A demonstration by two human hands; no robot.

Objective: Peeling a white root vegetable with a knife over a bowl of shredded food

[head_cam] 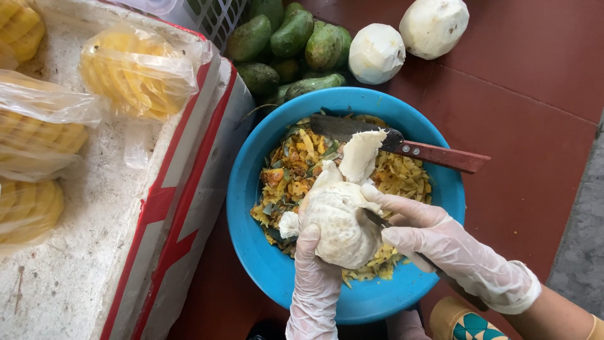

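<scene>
Over the blue bowl [251, 189], near its front edge, two gloved hands worked on a pale peeled fruit [340, 223]. The left hand [313, 277] came up from below and cupped the fruit, fingers wrapped close around its underside. The right hand [440, 242] was curled tight around a small knife [376, 218]; only a dark bit of blade showed, touching the fruit's right side. A strip of white peel [362, 154] stood up off the top of the fruit, still joined to it.

It looked like the peeling step, and well along, since most of the fruit was already bare. The next cut would likely need the left hand to turn the fruit a little and the blade to slide flat under the strip, away from the fingers.

Yellow and green scraps [296, 167] filled the bowl. A big knife [402, 146] with a red-brown handle lay across the bowl's back rim, nobody touching it. Beyond the bowl on the red floor [535, 126] sat green mangoes [289, 38] and two white peeled fruits [406, 38]. To the left stood a white foam box [100, 208] with red tape, and bags of cut pineapple [135, 72] rested on its lid.
</scene>
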